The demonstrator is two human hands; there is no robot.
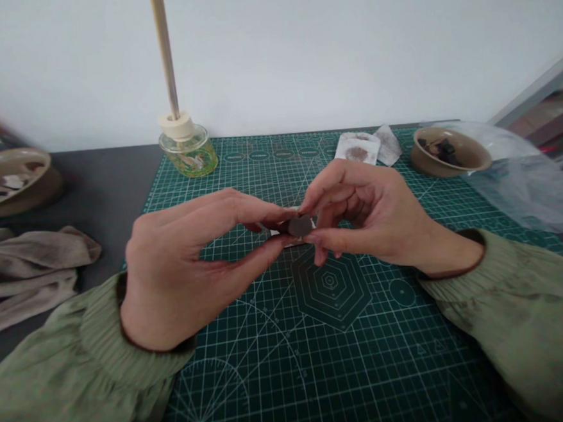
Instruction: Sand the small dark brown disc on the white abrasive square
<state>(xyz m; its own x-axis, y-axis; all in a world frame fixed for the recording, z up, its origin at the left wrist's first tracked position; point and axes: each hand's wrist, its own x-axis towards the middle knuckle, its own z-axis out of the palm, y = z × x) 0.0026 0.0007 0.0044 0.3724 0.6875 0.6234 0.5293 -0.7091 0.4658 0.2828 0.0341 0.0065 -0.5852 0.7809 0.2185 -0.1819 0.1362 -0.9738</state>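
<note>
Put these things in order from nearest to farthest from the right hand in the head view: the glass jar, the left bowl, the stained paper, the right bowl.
From the right hand:
1. Stained paper, just behind the hand, on the mat.
2. Right bowl, behind and to the right, on the mat.
3. Glass jar, back, left of the hand.
4. Left bowl, far left, off the mat.

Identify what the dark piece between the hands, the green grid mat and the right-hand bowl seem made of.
The dark piece looks like dull stone or fired clay; too small to be sure. The green cutting mat looks like matte plastic, with printed white gridlines. The bowl looks like glazed ceramic: smooth, with a soft sheen inside.
</note>
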